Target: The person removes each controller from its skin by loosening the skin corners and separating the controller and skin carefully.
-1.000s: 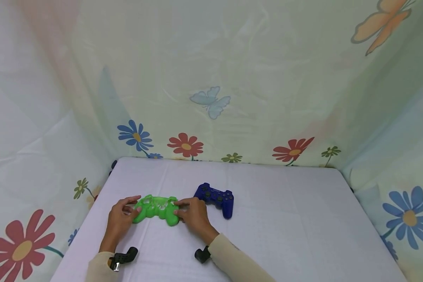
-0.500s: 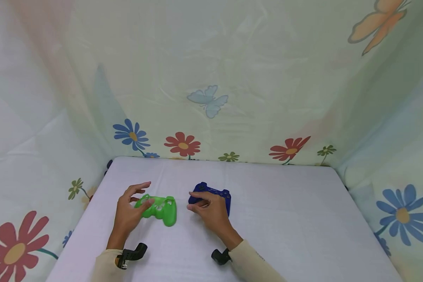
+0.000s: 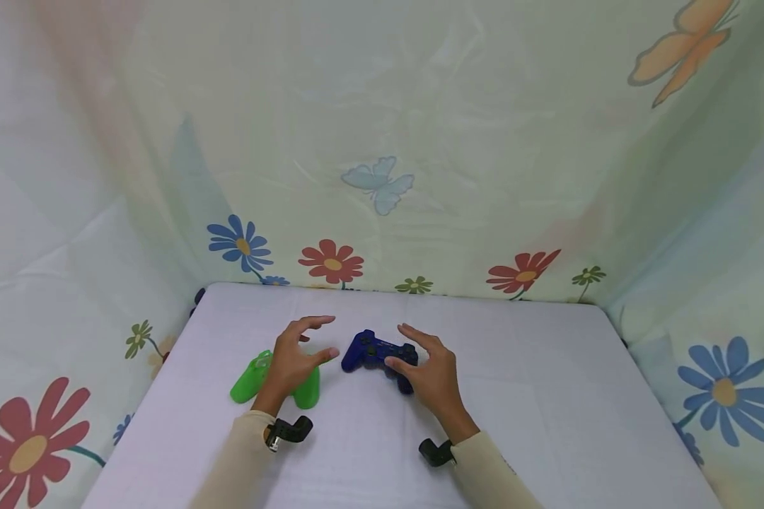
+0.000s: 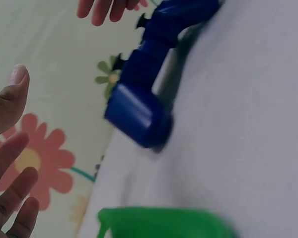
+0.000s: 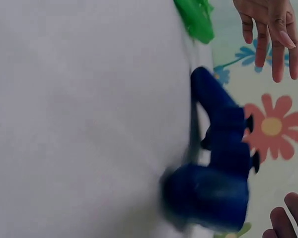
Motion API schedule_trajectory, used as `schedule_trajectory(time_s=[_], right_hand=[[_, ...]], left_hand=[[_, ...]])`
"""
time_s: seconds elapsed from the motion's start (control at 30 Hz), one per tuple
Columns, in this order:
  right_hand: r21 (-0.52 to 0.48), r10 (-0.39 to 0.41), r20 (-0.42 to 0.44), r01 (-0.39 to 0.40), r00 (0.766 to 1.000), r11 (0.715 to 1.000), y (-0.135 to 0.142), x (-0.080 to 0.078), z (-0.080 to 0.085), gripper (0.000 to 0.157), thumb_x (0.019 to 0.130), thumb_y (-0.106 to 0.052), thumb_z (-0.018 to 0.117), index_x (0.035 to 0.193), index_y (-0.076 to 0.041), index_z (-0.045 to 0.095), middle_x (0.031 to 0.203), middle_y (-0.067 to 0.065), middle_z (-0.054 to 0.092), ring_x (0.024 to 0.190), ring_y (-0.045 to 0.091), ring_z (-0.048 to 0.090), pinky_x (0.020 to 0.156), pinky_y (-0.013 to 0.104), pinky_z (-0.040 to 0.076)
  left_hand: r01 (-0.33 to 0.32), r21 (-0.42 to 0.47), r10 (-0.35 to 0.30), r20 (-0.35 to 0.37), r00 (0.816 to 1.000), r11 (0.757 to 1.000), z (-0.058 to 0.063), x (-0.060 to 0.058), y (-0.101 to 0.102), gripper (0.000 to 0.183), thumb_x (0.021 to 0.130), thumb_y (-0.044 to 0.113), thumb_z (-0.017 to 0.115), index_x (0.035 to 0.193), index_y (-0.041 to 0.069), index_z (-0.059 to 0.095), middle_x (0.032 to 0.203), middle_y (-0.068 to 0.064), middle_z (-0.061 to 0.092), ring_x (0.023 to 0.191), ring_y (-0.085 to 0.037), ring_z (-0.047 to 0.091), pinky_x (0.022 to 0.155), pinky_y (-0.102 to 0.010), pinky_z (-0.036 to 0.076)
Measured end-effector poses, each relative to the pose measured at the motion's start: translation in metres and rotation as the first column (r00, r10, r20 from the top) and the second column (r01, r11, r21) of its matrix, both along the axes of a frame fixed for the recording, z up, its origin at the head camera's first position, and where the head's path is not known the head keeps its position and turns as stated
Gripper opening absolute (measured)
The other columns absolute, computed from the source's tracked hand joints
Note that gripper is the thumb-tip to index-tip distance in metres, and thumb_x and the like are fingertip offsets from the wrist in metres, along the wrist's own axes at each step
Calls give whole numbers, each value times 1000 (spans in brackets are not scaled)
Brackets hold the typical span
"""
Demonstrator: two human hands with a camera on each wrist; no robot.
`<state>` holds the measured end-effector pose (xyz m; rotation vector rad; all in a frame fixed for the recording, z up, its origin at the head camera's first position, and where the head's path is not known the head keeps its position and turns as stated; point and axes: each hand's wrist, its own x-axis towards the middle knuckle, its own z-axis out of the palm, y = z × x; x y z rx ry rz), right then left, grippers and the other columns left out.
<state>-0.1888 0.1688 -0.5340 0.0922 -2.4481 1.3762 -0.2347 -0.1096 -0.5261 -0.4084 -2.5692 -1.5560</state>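
A blue game controller (image 3: 382,349) lies on the white-covered table between my two hands. My left hand (image 3: 296,359) holds nothing; its fingers spread toward the controller's left side, above a green silicone controller cover (image 3: 248,382) that it partly hides. Over the controller's right grip my right hand (image 3: 434,364) is spread with thumb and fingers apart, overlapping it in the head view. In the left wrist view the controller (image 4: 144,74) stands apart from the left fingers (image 4: 15,188). The right wrist view shows the controller (image 5: 218,124) in side profile, with the right fingers (image 5: 285,218) to its right.
The white tablecloth (image 3: 535,396) stretches away to the right. Behind and at both sides hang pale curtains (image 3: 484,141) printed with flowers and butterflies. Black wrist-worn cameras (image 3: 293,429) sit at both cuffs.
The right hand let go of the green cover and moved right to the blue controller. The left hand also left the cover and moved right. Cover and controller stayed in place.
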Motion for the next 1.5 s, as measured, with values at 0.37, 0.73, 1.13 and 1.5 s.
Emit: schedule_trajectory(time_s=[0.37, 0.73, 1.13, 1.5], right_hand=[[28, -54, 135, 51, 989, 998, 13, -3, -22, 78, 74, -30, 99, 145, -26, 67, 151, 5, 64, 146, 34, 55, 121, 59, 41], [69, -54, 217, 40, 975, 997, 12, -8, -31, 81, 72, -29, 100, 146, -26, 66, 149, 11, 65, 143, 38, 57, 120, 57, 44], [-26, 6, 219, -1, 976, 1000, 12, -8, -28, 76, 77, -14, 97, 147, -15, 65, 151, 10, 64, 141, 33, 60, 112, 47, 53], [-80, 82, 238, -64, 968, 995, 37, 1, -12, 79, 75, -4, 95, 147, -15, 64, 152, 11, 61, 147, 36, 54, 107, 42, 53]], left_hand=[[25, -95, -25, -5, 1000, 995, -26, -19, 28, 61, 81, 24, 95, 136, 34, 71, 137, -1, 69, 128, -28, 59, 110, -51, 49], [52, -174, -50, 13, 999, 983, -39, -27, 41, 60, 83, 23, 93, 137, 37, 70, 130, 2, 75, 113, -21, 69, 98, -49, 55], [102, -107, -98, 44, 994, 989, -34, -24, 47, 55, 87, 15, 89, 136, 27, 70, 135, 7, 75, 99, -13, 70, 93, -44, 59], [37, -148, -42, -32, 999, 988, -21, -1, 68, 56, 84, 20, 92, 134, 33, 70, 133, 7, 76, 90, -11, 72, 80, -33, 59]])
